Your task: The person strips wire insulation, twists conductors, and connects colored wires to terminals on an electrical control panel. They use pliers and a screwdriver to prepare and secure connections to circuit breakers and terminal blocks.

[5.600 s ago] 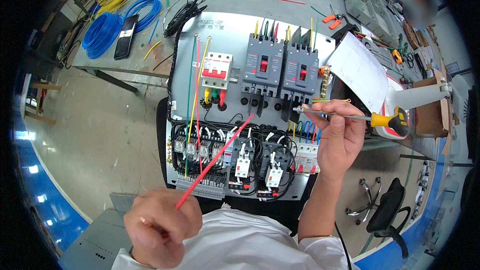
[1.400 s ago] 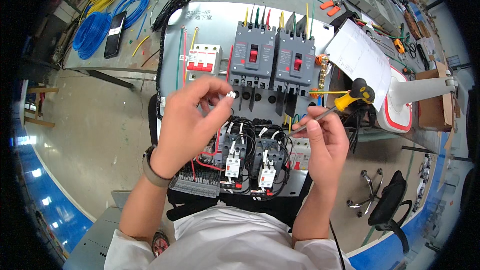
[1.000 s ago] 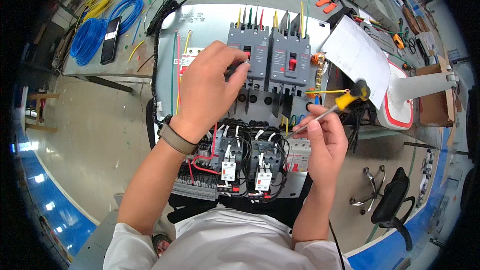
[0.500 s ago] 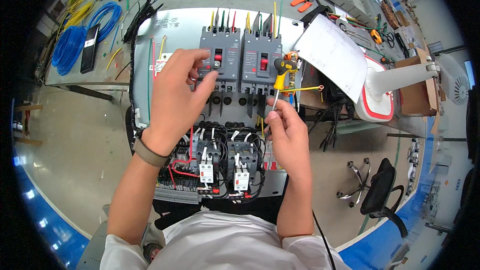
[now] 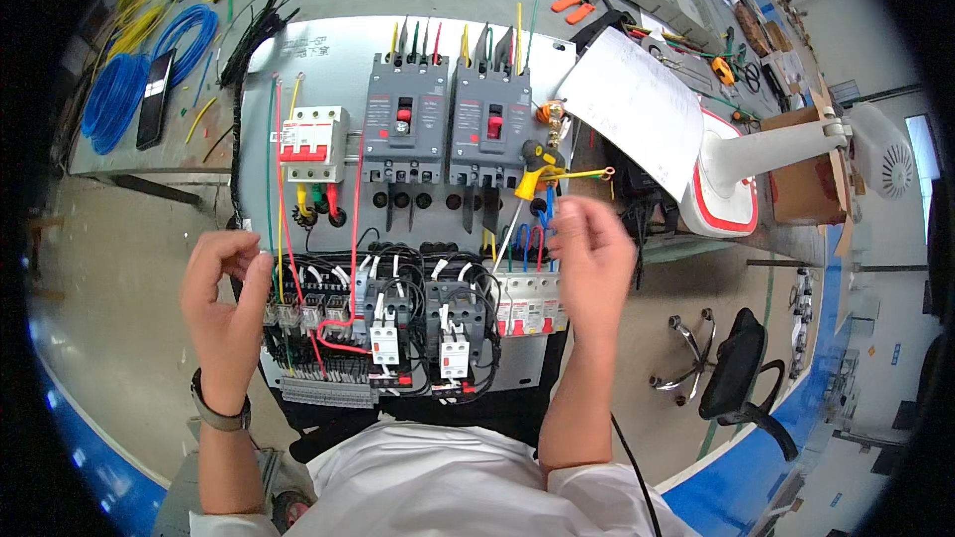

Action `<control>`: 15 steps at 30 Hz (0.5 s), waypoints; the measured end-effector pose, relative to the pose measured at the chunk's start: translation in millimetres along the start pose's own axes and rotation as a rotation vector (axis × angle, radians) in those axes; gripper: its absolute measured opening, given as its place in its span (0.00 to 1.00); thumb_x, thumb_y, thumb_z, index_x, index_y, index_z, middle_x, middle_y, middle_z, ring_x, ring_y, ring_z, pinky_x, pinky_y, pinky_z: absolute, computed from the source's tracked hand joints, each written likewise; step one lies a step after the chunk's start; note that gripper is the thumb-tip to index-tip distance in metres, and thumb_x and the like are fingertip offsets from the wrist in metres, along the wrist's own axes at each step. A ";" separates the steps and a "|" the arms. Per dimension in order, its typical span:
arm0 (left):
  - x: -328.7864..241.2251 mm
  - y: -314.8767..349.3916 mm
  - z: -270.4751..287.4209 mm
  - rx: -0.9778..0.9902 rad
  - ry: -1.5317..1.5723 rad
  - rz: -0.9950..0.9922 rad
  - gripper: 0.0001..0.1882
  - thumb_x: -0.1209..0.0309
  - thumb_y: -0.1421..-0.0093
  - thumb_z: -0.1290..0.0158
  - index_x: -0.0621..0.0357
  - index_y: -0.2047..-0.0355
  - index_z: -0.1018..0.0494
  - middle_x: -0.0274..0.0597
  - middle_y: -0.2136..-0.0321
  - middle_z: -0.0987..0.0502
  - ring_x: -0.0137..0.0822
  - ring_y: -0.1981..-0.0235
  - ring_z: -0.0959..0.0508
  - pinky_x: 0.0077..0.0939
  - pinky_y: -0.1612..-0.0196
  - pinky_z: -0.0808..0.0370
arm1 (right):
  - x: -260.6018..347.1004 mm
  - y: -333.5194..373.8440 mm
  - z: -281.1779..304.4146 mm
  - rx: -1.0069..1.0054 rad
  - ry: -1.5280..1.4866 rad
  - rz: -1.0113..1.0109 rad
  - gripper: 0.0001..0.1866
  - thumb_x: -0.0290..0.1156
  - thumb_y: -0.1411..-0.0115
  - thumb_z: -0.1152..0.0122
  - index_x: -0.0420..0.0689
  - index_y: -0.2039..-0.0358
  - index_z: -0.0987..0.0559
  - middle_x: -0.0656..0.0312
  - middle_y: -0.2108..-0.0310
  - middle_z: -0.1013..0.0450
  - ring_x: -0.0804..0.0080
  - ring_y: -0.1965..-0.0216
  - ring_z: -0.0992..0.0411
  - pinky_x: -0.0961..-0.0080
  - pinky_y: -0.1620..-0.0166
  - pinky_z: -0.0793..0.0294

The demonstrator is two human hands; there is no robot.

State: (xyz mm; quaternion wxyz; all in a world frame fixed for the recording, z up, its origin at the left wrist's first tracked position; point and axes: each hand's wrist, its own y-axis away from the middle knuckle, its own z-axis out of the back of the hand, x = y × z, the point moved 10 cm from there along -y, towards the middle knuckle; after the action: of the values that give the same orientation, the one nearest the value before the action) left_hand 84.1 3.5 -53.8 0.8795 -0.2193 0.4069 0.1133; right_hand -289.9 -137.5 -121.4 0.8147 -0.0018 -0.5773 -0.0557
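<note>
Over the left edge of a metal mounting panel [image 5: 298, 50] hovers my left hand [image 5: 224, 288], its fingers loosely bent, the thumb apart and nothing in it. My right hand [image 5: 595, 264] is at the panel's right side, half curled and blurred; nothing shows in its fingers. Just left of it, a yellow and black screwdriver [image 5: 532, 179] leans unheld, handle up. Its shaft slants down toward a row of small breakers [image 5: 527, 306]. Two large grey circuit breakers [image 5: 406, 114] with red toggles fill the upper panel. A small white breaker [image 5: 316, 139] stands left of them.
Contactors [image 5: 453, 338] with black wiring line the lower panel. Blue wire coils [image 5: 124, 99] and a phone [image 5: 154, 99] lie at left. Printed sheets [image 5: 632, 104] lean against a white fan [image 5: 731, 179] at right. Orange-handled pliers [image 5: 577, 6] lie behind; an office chair [image 5: 736, 378] stands right.
My left hand has moved down and left, away from the large breaker. My right hand has let go of the screwdriver and drawn right. The small white breaker is now uncovered.
</note>
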 end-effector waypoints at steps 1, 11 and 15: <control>6.0 6.1 5.3 -0.004 -0.009 0.027 0.07 0.81 0.39 0.41 0.64 0.59 0.22 0.37 0.65 0.23 0.26 0.67 0.25 0.21 0.62 0.28 | 3.6 -5.4 13.1 -0.120 -0.060 0.037 0.14 0.34 0.30 0.39 0.38 0.50 0.19 0.67 0.67 0.23 0.84 0.69 0.28 0.82 0.67 0.26; 79.3 22.3 13.9 -0.046 0.159 0.278 0.08 0.79 0.40 0.38 0.67 0.60 0.22 0.37 0.69 0.23 0.23 0.73 0.27 0.19 0.69 0.29 | 38.2 -36.9 28.4 -0.300 0.010 0.246 0.13 0.33 0.32 0.34 0.36 0.55 0.15 0.67 0.64 0.20 0.85 0.67 0.30 0.85 0.64 0.30; 75.6 4.6 2.3 -0.018 0.089 0.223 0.12 0.73 0.39 0.37 0.67 0.58 0.22 0.39 0.69 0.23 0.26 0.74 0.27 0.23 0.68 0.28 | 59.7 -39.6 25.6 -0.230 -0.036 0.353 0.11 0.31 0.31 0.36 0.35 0.55 0.16 0.63 0.60 0.20 0.80 0.59 0.26 0.81 0.53 0.27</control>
State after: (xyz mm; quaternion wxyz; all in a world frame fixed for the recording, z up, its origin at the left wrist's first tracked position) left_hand 132.5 10.2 -111.7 0.8404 -0.1854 0.4665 0.2044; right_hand -298.1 -180.4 -59.2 0.7958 -0.1971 -0.5722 0.0224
